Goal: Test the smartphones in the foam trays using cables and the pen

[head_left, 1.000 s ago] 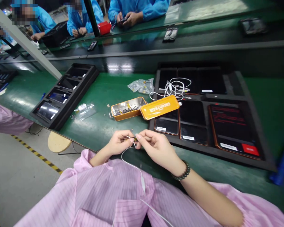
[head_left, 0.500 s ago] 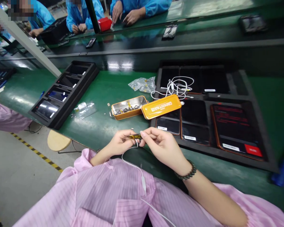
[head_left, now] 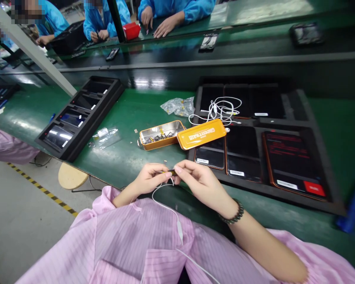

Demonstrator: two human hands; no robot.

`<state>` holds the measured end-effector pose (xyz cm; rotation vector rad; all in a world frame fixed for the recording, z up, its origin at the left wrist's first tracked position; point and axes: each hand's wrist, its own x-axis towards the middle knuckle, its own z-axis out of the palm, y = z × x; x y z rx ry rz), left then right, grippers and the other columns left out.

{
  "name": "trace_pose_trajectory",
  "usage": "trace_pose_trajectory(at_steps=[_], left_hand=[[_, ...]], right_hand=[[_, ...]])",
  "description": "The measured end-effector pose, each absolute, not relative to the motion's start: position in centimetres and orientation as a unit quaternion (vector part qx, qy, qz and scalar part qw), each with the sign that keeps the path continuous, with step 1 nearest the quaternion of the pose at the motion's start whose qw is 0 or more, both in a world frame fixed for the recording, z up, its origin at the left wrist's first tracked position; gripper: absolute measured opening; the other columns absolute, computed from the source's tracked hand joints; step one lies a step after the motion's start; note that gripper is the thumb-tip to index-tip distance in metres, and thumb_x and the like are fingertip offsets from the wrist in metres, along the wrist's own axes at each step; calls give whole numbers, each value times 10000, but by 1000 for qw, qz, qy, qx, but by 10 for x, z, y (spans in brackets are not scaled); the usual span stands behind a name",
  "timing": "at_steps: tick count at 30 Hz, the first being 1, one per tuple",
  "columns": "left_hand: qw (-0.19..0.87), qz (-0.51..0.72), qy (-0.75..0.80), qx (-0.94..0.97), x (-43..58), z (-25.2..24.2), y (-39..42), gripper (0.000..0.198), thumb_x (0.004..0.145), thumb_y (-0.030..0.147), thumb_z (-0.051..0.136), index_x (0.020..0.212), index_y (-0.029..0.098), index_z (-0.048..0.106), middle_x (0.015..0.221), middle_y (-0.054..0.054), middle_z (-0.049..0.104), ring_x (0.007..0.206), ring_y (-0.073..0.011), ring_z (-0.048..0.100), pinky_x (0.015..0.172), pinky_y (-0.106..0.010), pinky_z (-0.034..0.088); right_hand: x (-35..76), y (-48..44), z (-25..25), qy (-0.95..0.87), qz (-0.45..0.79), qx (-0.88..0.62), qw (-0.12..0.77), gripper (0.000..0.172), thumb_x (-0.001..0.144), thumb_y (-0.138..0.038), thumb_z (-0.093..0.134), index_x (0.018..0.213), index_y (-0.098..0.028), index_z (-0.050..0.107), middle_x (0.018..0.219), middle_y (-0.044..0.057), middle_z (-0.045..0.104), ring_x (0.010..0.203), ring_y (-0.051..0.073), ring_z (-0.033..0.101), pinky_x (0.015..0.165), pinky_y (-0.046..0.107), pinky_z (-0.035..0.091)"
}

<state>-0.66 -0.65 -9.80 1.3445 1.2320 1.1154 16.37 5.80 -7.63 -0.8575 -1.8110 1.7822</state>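
Observation:
Close in front of my body, both hands pinch a small dark part with amber tape point(head_left: 172, 172), like a flex cable. My left hand point(head_left: 150, 178) is closed on its left end, and my right hand point(head_left: 199, 180) grips its right end. Fingers cover most of it, so its exact kind is unclear. A thin white cable point(head_left: 165, 201) hangs below the left fingertips and runs down over my pink striped smock. Beyond the hands, an orange metal tin point(head_left: 156, 146) holds several small parts. Its orange lid point(head_left: 201, 135) leans at the tin's right end, partly over a black tray.
The black foam tray point(head_left: 296, 201) at right holds several phones or tablets and a coiled white cable point(head_left: 221, 108). Another phone tray point(head_left: 73, 118) lies left. Plastic bags point(head_left: 177, 106) rest behind the tin. Co-workers in blue sleeves point(head_left: 171, 8) work across the conveyor point(head_left: 165, 53).
The left fingers have shifted slightly right over the part, covering more of its amber area. Across the line, a co-worker's hands have moved; phones on the conveyor have slid slightly left.

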Motion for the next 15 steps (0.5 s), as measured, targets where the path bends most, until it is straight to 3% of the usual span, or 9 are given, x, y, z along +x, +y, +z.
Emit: trace_pose_trajectory(at_steps=[4,7,15], left_hand=[[462,434,502,588,-7,-97,-7,558,910,600,523,583,149,563,576,-17,558,558,-107,493,569,-238,389],[445,435,502,601,-8,-96,-7,560,928,595,490,581,159,545,579,-16,559,574,-115,511,602,-244,409],[401,466,503,607,-11,-103,-7,546,920,559,529,552,156,539,548,-11,567,519,-100,502,545,-222,389]], right_hand=[[163,56,-79,-665,647,-305,214,372,855,-559,591,767,-199,558,561,-26,553,497,104,507,478,230,430],[163,54,-79,-683,632,-299,211,353,906,-533,517,789,-200,540,584,-26,541,513,97,477,482,230,382],[165,56,-77,-664,673,-255,204,336,933,-527,466,812,-214,483,656,-12,577,616,119,546,619,261,457]])
